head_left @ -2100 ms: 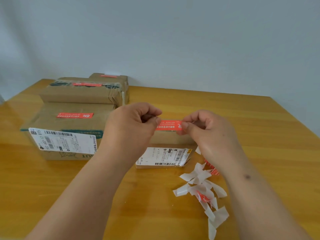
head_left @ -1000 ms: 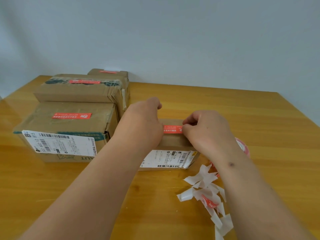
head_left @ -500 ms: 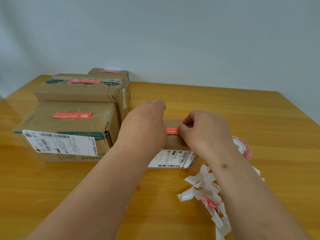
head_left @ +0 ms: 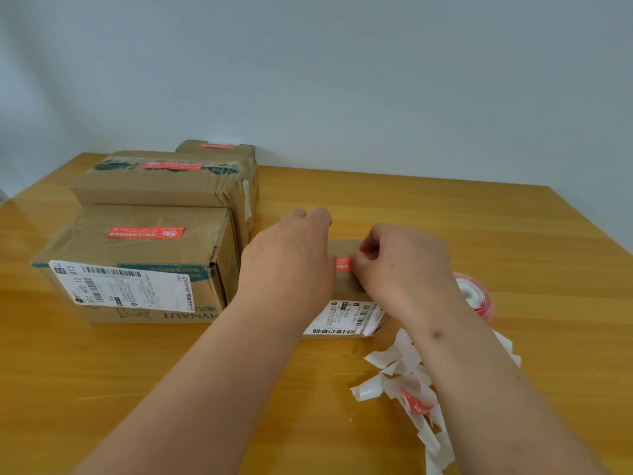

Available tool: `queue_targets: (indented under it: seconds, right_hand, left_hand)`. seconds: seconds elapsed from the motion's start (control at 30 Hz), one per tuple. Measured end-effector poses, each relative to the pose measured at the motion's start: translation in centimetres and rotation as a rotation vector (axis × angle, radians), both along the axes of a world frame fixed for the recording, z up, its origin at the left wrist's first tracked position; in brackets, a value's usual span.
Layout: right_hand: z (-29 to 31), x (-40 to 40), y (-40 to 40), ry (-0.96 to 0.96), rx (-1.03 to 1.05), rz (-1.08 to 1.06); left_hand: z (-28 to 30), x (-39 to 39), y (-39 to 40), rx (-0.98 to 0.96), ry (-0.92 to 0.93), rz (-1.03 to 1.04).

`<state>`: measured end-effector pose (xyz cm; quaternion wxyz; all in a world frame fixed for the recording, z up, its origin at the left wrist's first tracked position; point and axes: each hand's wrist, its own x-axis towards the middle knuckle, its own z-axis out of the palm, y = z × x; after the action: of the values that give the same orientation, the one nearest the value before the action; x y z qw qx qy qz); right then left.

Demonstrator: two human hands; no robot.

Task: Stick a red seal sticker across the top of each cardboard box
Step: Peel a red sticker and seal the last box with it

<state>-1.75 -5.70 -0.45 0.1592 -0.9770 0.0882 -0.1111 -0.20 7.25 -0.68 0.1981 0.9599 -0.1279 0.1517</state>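
A small flat cardboard box (head_left: 346, 286) with a white shipping label lies at the table's middle. A red seal sticker (head_left: 343, 264) lies across its top; only a short piece shows between my hands. My left hand (head_left: 287, 262) lies palm down over the sticker's left part and presses on the box top. My right hand (head_left: 404, 265) has curled fingers and pinches the sticker's right end at the box top. At the left stand three more boxes, each with a red sticker on top: a large near one (head_left: 144, 269), a middle one (head_left: 161, 188) and a far one (head_left: 215, 148).
A roll of red seal stickers (head_left: 474, 298) lies right of my right wrist. A heap of white backing strips (head_left: 407, 382) lies near the table's (head_left: 102, 371) front right. A plain wall runs behind the far edge.
The sticker, held stretched in the air between both hands, has come down onto the small box. My left hand has flattened over it, and the hands have closed toward each other.
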Motion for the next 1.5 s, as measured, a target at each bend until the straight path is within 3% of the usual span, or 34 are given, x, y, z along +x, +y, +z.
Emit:
queue_targets:
  seconds: [0.7, 1.23, 1.5]
  right_hand:
    - [0.2, -0.4, 0.4, -0.021, -0.225, -0.033]
    - [0.9, -1.3, -0.2, -0.043, -0.264, -0.119]
    - [-0.2, -1.0, -1.1, -0.062, 0.000, -0.092]
  left_hand:
    - [-0.6, -0.4, -0.5, 0.176, -0.140, 0.115]
    - [-1.0, -0.3, 0.6, -0.016, -0.002, 0.094]
    - [-1.6, -0.1, 1.0, -0.209, 0.035, 0.065]
